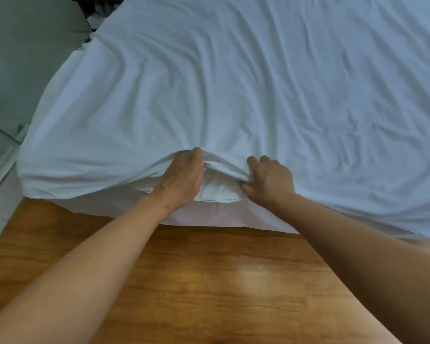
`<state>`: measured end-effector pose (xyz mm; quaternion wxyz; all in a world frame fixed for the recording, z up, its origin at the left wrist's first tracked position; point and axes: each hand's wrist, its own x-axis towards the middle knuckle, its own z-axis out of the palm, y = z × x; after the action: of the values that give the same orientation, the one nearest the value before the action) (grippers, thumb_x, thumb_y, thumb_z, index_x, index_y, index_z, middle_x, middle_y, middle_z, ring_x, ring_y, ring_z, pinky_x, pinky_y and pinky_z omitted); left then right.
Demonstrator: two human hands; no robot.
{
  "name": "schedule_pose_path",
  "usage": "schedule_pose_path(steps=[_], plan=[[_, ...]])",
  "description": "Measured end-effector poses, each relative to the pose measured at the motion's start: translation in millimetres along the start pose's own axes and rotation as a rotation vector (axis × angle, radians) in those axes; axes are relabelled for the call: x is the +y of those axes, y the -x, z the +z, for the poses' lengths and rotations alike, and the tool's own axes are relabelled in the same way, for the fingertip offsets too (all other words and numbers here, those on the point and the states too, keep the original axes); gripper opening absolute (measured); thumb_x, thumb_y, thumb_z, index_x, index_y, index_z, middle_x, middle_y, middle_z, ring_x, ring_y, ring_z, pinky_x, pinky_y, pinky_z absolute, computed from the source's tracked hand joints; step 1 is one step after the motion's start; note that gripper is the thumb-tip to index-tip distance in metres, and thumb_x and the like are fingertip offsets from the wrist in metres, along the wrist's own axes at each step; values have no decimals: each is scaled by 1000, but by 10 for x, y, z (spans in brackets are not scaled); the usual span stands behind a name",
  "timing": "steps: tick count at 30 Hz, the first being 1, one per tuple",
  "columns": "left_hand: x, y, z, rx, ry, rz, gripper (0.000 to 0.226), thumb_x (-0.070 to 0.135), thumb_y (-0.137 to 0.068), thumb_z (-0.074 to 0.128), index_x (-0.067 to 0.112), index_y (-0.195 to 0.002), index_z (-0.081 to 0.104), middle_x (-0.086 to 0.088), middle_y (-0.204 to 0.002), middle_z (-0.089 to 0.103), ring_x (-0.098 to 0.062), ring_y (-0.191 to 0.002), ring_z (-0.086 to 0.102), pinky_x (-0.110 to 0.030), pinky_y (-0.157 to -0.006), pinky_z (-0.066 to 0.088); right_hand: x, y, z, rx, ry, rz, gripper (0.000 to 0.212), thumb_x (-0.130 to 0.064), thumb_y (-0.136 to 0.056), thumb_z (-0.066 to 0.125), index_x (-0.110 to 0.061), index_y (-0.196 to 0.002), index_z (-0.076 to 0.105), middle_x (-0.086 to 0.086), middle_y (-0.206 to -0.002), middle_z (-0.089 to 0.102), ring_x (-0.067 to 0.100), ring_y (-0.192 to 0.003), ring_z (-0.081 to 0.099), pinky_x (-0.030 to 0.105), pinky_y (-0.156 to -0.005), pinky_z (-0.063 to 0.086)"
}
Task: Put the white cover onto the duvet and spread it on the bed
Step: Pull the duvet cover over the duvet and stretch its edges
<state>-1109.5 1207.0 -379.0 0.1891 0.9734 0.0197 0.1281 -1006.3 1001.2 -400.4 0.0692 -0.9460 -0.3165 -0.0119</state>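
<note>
My left hand (181, 177), at frame centre, has its fingers tucked under the lifted hem of the white cover (233, 83); the fingertips are hidden by the cloth, so I cannot tell how tightly they grip. My right hand (268, 180), just beside it, pinches the same hem between thumb and curled fingers. Between my hands the hem gapes, and the white duvet (216, 191) shows inside the opening. The cover lies creased over the bed (209, 217), filling the upper and right frame; its near edge overhangs the wooden floor (209, 281), which fills the lower frame. At left, the cover's corner lies near a pale wall (15, 58).
</note>
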Motion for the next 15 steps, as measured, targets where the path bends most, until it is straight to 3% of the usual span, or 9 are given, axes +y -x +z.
schedule_pose_path(steps=[3,5,6,7,9,12,14,15], plan=[[-17,-84,-4,-43,-39,19,7,5,-101,51,8,-107,53,-12,-96,60,-29,-87,56,-34,-75,44,-11,-7,56,235,-46,-20,17,-6,-72,59,-11,-75,43,4,-63,40,28,-56,40,35,-54,32],[-68,-121,-10,-24,-150,84,35,20,-94,70,6,-122,54,-14,-106,64,-32,-95,62,-40,-81,51,-13,-19,44,277,-122,-32,21,7,-68,56,-9,-75,44,6,-60,41,29,-52,40,37,-48,32],[-121,-138,-23,14,-265,143,53,27,-85,78,7,-125,51,-14,-105,61,-33,-92,61,-43,-77,53,-3,-31,19,289,-151,-45,22,11,-67,55,-7,-77,46,7,-61,43,31,-52,41,38,-45,34],[-183,-149,-32,97,-381,209,63,26,-77,83,10,-126,48,-13,-101,56,-32,-85,57,-43,-71,51,17,-45,-12,301,-167,-67,23,12,-67,54,-6,-80,48,8,-62,44,32,-52,42,39,-44,35],[-303,-142,-77,335,-506,316,68,3,-69,80,14,-126,44,-10,-96,42,-28,-77,44,-39,-65,39,56,-54,-105,318,-174,-148,25,13,-68,52,-4,-85,51,8,-63,44,31,-50,42,37,-41,35],[-417,-112,-187,617,-591,316,68,-5,-66,75,18,-124,47,-9,-103,39,-27,-87,43,-39,-73,34,95,6,-177,289,-142,-279,24,12,-72,53,-4,-89,53,5,-60,43,28,-44,38,28,-41,25],[-470,-82,-211,520,-608,225,49,-10,-71,65,12,-113,56,-15,-107,48,-34,-92,50,-45,-76,41,105,83,-119,210,-123,-318,22,9,-77,56,-6,-91,53,4,-57,43,29,-41,38,30,-39,27],[-525,-39,-191,396,-577,182,42,-15,-67,64,7,-103,59,-17,-97,54,-35,-83,54,-45,-68,45,110,119,-56,173,-116,-329,22,8,-78,59,-8,-91,51,4,-55,41,30,-40,38,30,-38,28]])
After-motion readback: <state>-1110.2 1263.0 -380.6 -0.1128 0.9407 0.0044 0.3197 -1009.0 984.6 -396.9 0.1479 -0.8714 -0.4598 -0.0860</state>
